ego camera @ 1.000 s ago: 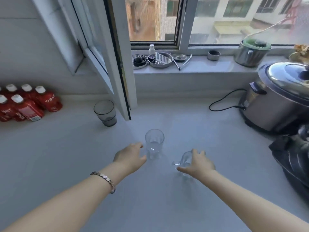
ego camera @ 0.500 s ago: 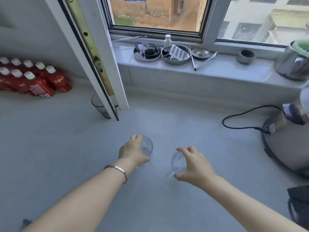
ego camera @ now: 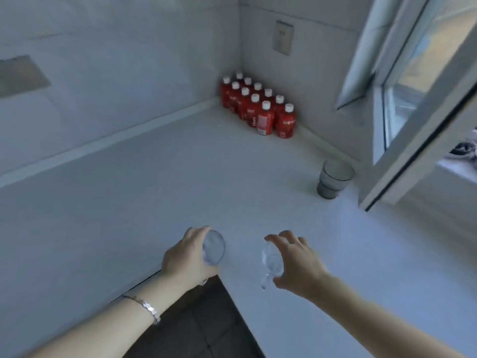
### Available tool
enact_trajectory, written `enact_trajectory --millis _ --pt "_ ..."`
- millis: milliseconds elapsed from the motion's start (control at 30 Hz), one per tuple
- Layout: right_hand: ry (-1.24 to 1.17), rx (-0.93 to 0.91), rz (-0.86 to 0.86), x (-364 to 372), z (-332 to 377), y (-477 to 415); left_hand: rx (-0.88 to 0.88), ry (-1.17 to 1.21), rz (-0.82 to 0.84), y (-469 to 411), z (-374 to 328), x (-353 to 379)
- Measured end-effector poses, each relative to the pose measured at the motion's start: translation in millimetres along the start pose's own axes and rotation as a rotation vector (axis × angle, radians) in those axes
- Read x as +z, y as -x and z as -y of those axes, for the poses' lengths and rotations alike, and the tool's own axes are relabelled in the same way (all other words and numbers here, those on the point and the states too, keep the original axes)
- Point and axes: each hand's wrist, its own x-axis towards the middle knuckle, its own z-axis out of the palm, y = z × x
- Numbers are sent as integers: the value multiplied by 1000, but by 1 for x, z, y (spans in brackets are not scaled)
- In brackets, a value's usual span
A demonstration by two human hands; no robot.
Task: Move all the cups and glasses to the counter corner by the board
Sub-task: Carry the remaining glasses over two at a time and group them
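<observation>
A clear glass (ego camera: 213, 248) is gripped from the side by the left hand (ego camera: 189, 255), and a small handled clear cup (ego camera: 271, 262) is clasped in the right hand (ego camera: 296, 264), both apparently carried together to save a trip. A dark stacked glass (ego camera: 333, 180) stands on the table (ego camera: 129, 202) at two o'clock, under the open window sash (ego camera: 413, 125). No board is in view, and the blurred, transparent glassware obscures exact finger contact.

Bottles (ego camera: 258, 105) stand in the counter (ego camera: 154, 177) corner, glass (ego camera: 334, 178) right.
</observation>
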Motion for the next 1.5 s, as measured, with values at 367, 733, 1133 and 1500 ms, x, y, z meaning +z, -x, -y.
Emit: enact_trajectory --millis 367,733,1133,1500 --pt "235 -487 138 87 356 -52 -404 134 -314 154 314 -132" --pt "376 -813 254 181 651 -71 -760 124 -405 274 542 -216" --pt "472 -976 356 275 839 -156 -927 49 -336 264 728 -276" --pt "426 -880 381 350 920 -175 -750 -230 -194 229 869 -279"
